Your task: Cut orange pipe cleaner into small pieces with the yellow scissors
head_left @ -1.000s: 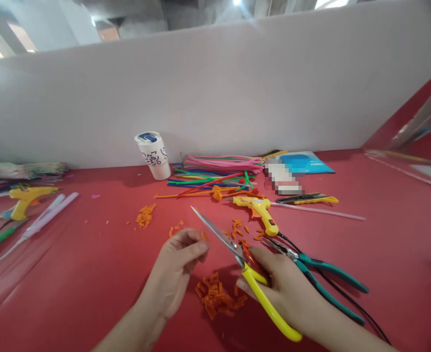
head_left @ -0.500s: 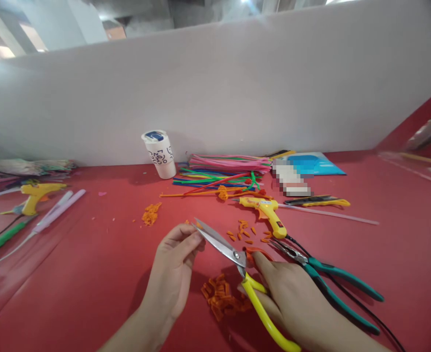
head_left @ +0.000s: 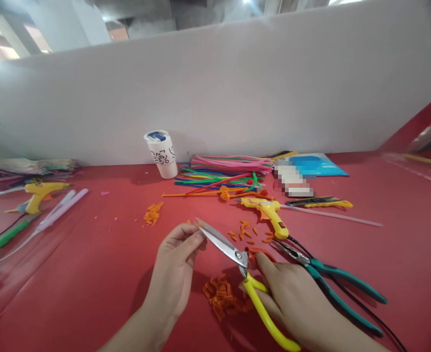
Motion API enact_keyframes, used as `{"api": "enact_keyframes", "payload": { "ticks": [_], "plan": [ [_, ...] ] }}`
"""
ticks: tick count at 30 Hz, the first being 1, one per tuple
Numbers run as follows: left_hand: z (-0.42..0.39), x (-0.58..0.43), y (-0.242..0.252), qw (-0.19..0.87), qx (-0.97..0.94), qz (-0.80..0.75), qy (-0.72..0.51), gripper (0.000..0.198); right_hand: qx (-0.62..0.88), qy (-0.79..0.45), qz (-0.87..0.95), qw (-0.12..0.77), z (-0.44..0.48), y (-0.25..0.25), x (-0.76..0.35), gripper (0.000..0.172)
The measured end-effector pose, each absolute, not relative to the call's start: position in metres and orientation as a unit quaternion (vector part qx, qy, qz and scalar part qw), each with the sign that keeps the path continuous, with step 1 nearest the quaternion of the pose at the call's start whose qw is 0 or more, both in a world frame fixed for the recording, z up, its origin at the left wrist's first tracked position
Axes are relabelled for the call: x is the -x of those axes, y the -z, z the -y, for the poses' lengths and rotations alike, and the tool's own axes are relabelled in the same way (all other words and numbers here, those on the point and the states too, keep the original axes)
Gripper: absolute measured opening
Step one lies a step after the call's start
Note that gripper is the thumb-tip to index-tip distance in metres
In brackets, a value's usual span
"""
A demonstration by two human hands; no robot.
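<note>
My right hand (head_left: 292,293) is closed around the scissors (head_left: 220,243), which have one yellow handle and one red-orange handle. Their blades point up and left, tips at the fingers of my left hand (head_left: 178,259). Thumb and forefinger of that hand are pinched together; a small bit of orange shows by the blade tips, mostly hidden. Below the scissors lies a pile of short orange fuzzy pieces (head_left: 222,293). Several pointed orange pieces (head_left: 245,230) are scattered beyond the blades. Fine orange clippings (head_left: 152,213) form a heap farther left.
A yellow glue gun (head_left: 270,212) and green-handled pliers (head_left: 342,278) lie to the right, near a utility knife (head_left: 321,201). Bundles of coloured pipe cleaners (head_left: 230,164) and a white cup (head_left: 164,156) stand along the partition. Another glue gun (head_left: 39,195) lies left.
The view has shifted very slightly, so everything on the table appears a little farther right. Both hands keep the same grip, with the scissor tips still by the left fingertips.
</note>
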State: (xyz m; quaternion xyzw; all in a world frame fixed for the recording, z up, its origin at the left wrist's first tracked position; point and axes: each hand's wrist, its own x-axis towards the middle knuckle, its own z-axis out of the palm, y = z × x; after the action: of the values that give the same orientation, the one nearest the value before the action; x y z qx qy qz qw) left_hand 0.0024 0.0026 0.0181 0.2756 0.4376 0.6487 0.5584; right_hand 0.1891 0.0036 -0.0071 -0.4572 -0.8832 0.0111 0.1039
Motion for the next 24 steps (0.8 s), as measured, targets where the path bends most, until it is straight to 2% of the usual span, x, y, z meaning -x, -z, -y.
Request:
{"api": "enact_keyframes", "payload": {
  "ticks": [16, 19, 24],
  "plan": [
    [-0.002, -0.001, -0.018, 0.553, -0.285, -0.433, -0.652, 0.005, 0.456, 0.020, 0.882, 0.121, -0.005, 0.015, -0.191, 0.018],
    [-0.003, -0.003, -0.019, 0.559, -0.289, -0.447, -0.635, 0.004, 0.490, -0.085, 0.857, 0.135, -0.005, 0.012, -0.188, 0.017],
    [0.004, -0.015, -0.017, 0.658, -0.295, -0.443, -0.533, 0.002, 0.504, -0.433, 0.702, 0.258, -0.004, -0.005, -0.181, 0.022]
  ]
}}
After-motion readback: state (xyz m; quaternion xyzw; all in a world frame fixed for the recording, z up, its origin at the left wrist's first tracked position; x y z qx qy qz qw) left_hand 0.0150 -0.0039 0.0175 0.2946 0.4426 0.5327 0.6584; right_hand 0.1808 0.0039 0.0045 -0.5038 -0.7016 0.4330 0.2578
